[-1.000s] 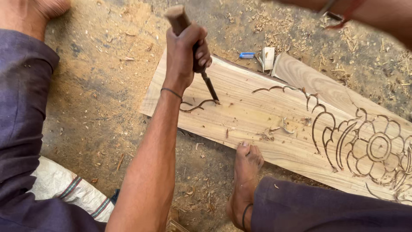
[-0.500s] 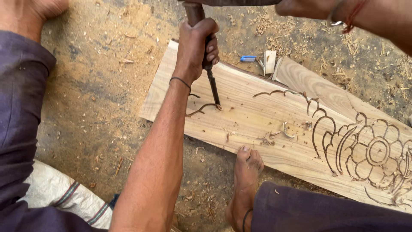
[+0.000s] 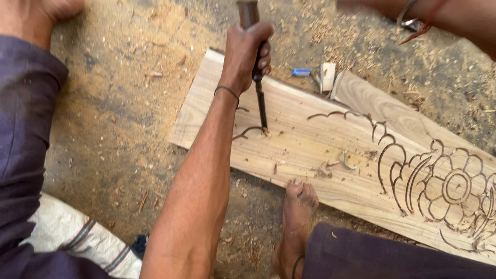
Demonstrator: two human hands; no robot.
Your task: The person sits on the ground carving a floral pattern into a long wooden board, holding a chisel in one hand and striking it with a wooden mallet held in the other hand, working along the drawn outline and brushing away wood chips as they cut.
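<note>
Now left hand [image 3: 247, 57] grip closed around chisel [image 3: 260, 98], tip on plank [image 3: 320, 150] at curved cut near its left end. Right hand [image 3: 361, 6] above plank, barely visible, grip unclear. Keep chisel steep, follow line.

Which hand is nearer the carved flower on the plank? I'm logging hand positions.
Left. The left hand grips the chisel over the plank's bare end, well left of the carved flower. The right hand is out of frame; only its forearm shows, above the plank.

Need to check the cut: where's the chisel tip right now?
The chisel tip sits on the wooden plank near its left end, at a curved carved groove, gripped by the left hand.
</note>
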